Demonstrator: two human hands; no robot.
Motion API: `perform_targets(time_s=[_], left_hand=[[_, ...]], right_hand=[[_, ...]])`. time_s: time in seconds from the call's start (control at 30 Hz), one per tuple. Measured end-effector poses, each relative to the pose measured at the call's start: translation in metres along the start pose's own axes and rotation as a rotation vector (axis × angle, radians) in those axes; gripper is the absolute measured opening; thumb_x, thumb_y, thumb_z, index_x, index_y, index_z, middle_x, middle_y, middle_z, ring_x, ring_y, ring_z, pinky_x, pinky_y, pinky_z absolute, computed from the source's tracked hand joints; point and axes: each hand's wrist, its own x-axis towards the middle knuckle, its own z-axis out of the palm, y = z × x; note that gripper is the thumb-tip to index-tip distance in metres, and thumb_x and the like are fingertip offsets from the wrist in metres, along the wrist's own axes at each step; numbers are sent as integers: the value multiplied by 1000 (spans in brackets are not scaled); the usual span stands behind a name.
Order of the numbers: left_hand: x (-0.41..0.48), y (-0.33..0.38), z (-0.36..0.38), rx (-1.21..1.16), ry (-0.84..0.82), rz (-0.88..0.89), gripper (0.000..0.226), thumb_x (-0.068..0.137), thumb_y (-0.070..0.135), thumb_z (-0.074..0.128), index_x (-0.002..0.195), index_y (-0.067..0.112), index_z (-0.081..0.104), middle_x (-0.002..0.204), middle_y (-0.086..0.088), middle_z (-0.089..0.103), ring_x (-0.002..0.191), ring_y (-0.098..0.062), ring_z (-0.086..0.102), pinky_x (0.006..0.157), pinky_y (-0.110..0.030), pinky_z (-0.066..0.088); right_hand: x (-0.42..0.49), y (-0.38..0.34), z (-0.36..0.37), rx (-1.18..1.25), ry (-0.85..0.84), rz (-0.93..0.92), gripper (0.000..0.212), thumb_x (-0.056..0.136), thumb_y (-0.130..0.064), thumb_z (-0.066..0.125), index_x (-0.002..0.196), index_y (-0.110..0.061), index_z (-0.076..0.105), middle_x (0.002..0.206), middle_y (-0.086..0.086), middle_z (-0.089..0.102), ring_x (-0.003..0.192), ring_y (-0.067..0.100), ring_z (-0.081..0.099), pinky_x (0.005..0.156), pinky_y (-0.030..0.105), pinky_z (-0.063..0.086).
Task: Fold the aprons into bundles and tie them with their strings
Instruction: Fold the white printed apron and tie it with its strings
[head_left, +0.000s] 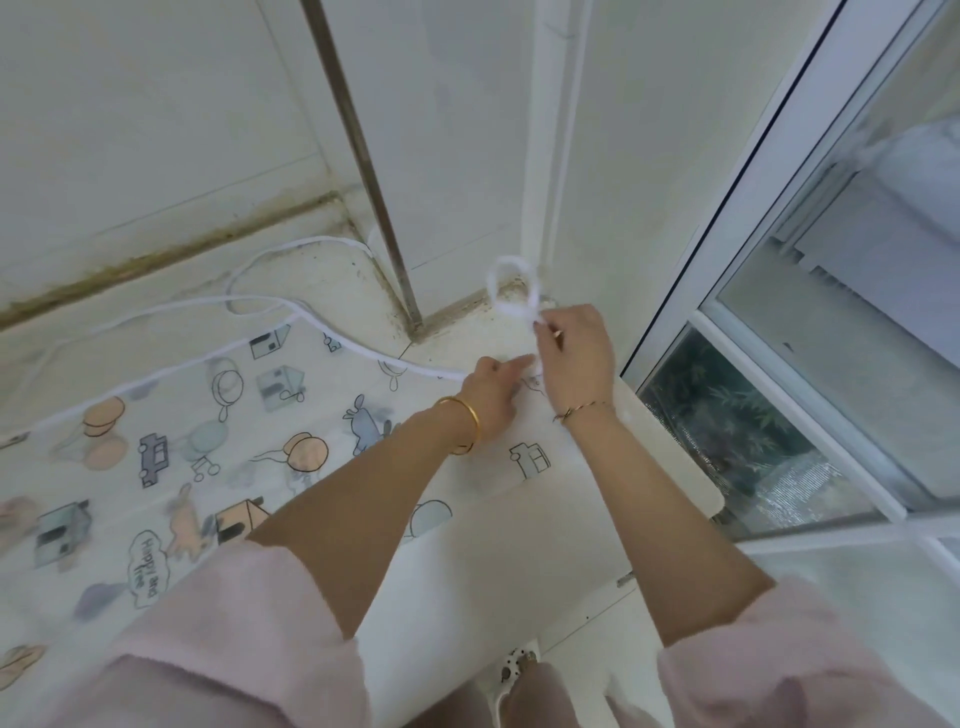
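A translucent apron (218, 447) printed with cartoon cars, houses and balloons lies spread flat on the white counter (483, 561). Its white edging runs into long white strings (291, 304) that curl across the counter toward the back wall. At the apron's right corner my right hand (576, 358) pinches a white string lifted into a small loop (511, 283). Just left of it, my left hand (491, 392) holds the string near the apron corner, fingers curled toward the right hand.
A metal pipe (363, 166) runs down the tiled wall to the counter's back corner. A sliding window frame (779, 218) bounds the counter on the right. Stained grout lines the back edge. A patterned slipper (517, 670) shows on the floor below.
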Motion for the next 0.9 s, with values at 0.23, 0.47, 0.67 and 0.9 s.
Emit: perform_targets(time_s=[0.23,0.47,0.67,0.9], left_hand=[[-40,-14,-33,-1409,191,-173,31,83,-6,54,103,17,56,99,-2,62,93,-15,57,90,-32,45],[-54,-23,-43,-1563,441,-359,15,88,0,48,82,9,57,69,-4,53,66,-16,52,79,-28,50],[-65,-28,-52,-1712,423,-327,19,84,0,40,68,10,44,56,-3,38,50,-16,41,83,-32,49],[-72,-37,-52,-1377,410,-468,11,89,7,53,83,7,62,54,0,41,39,-12,39,64,-29,52]], right_hand=[[-60,19,36,-139,-232,4,25,95,-12,48,110,-11,68,111,11,59,109,28,50,93,31,39],[-64,22,32,37,-182,139,20,84,4,48,99,-7,55,101,3,53,87,17,52,72,25,39],[-57,26,33,122,-137,266,21,84,3,46,100,-9,52,105,4,50,85,17,50,74,25,37],[-38,25,33,296,-123,453,22,91,-11,44,69,-9,43,68,1,45,66,16,50,60,24,35]])
